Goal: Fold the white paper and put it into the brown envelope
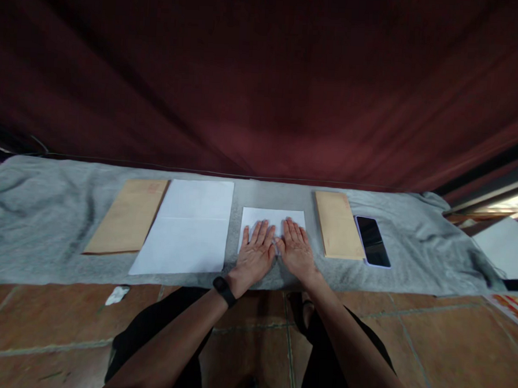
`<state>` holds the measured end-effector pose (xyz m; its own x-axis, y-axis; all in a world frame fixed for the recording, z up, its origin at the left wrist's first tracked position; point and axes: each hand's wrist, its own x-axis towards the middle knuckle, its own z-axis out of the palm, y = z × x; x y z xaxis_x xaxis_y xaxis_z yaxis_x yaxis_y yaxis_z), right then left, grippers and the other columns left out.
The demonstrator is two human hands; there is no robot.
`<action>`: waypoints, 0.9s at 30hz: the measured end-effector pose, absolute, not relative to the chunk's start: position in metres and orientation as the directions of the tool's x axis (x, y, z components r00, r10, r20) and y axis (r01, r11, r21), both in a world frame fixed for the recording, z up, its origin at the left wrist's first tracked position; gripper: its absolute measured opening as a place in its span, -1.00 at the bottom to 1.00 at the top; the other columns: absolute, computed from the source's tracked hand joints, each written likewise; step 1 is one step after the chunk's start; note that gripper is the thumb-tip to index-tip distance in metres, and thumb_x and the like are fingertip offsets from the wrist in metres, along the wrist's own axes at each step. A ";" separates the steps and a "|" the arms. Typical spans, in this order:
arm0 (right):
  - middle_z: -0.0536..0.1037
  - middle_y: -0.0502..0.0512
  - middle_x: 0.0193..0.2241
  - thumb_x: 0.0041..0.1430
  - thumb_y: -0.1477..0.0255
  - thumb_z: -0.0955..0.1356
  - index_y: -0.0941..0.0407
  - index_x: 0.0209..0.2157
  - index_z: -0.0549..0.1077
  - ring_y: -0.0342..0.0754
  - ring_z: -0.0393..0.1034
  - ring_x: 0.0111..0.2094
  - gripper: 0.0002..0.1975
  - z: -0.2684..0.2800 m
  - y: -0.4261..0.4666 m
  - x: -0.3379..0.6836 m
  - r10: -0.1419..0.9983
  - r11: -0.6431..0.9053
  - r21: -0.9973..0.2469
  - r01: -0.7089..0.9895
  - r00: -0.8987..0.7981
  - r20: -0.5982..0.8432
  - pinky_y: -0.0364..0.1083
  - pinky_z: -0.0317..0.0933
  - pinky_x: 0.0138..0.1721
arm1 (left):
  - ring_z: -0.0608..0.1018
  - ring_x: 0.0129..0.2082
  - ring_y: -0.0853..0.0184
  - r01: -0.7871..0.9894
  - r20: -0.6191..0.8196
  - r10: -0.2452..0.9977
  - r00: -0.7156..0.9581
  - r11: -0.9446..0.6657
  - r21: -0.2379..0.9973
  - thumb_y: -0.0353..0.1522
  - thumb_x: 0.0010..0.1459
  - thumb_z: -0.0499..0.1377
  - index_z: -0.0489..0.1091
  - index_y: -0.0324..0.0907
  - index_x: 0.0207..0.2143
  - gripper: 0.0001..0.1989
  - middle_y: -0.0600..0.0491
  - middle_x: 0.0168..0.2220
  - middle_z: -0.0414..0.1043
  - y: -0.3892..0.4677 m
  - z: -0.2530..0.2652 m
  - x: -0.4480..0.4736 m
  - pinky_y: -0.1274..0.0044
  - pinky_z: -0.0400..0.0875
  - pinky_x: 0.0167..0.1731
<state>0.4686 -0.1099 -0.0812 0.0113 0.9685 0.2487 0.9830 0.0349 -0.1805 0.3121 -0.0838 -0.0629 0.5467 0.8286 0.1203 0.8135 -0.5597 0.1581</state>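
A white sheet of paper (pixel 273 215), smaller than the stack beside it and seemingly folded, lies flat in front of me on the grey cloth. My left hand (pixel 257 254) presses on its left part, palm down with fingers stretched. On its right part lies my right hand (pixel 296 248), also flat and with fingers extended. The thumbs nearly meet in the middle. Both hands cover the paper's near portion. Left of it are larger white sheets (pixel 188 225) with a crease across the middle. To the right rests a narrow brown envelope (pixel 338 224).
A larger brown envelope (pixel 127 216) lies at the left, partly under the white sheets. A phone (pixel 373 241) sits right of the narrow envelope. Grey cloth (pixel 425 243) covers the bench, a dark red curtain (pixel 264 90) hangs behind, and a crumpled white scrap (pixel 117 295) is on the tiled floor.
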 end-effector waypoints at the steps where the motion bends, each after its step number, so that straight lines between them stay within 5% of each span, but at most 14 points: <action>1: 0.10 0.28 0.39 0.48 0.19 0.08 0.27 0.39 0.07 0.10 -0.01 0.40 -0.37 -0.082 -0.110 0.468 0.968 0.027 -0.173 0.985 0.018 0.252 0.13 -0.10 0.37 | -0.04 0.46 0.13 0.816 0.116 0.831 0.544 -0.556 0.158 -0.30 0.38 -0.11 0.06 -0.16 0.40 -0.43 -0.05 0.45 -0.04 -0.083 -0.063 0.312 0.06 -0.21 0.40; 27: 0.18 0.46 0.34 0.47 0.22 0.11 0.40 0.33 0.17 0.23 0.08 0.36 -0.38 -0.079 -0.107 0.474 0.945 -0.078 -0.185 0.980 0.132 0.298 0.22 -0.01 0.32 | 0.00 0.45 0.13 0.847 0.119 0.869 0.480 -0.494 0.194 -0.29 0.38 -0.11 0.12 -0.18 0.37 -0.45 -0.13 0.43 0.00 -0.066 -0.061 0.311 0.07 -0.17 0.38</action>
